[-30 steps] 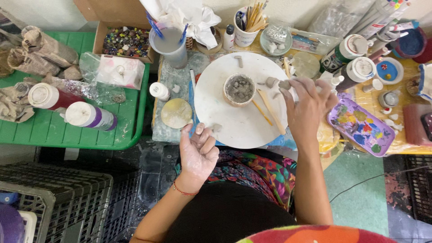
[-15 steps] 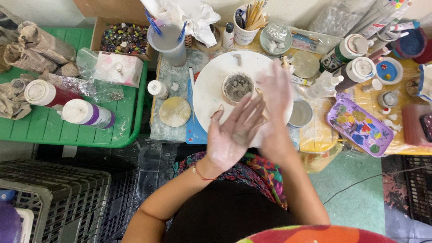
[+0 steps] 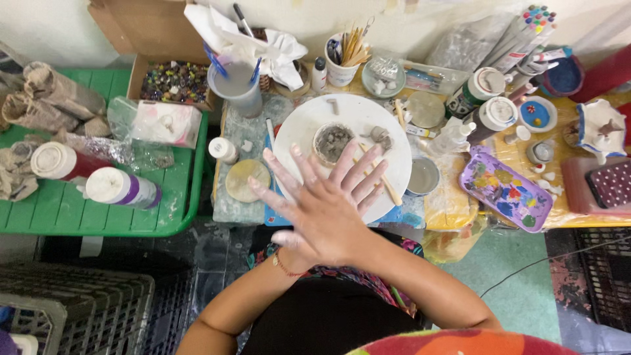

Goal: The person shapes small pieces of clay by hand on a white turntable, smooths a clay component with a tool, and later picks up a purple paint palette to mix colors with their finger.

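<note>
hands [image 3: 325, 207] pressed together over white round board [image 3: 309, 125], apparently clay-dusted

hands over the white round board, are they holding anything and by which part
Nothing visible is held: the right hand lies flat over the left hand, palms pressed together, fingers spread above the white round board; whatever sits between the palms is hidden.
</note>
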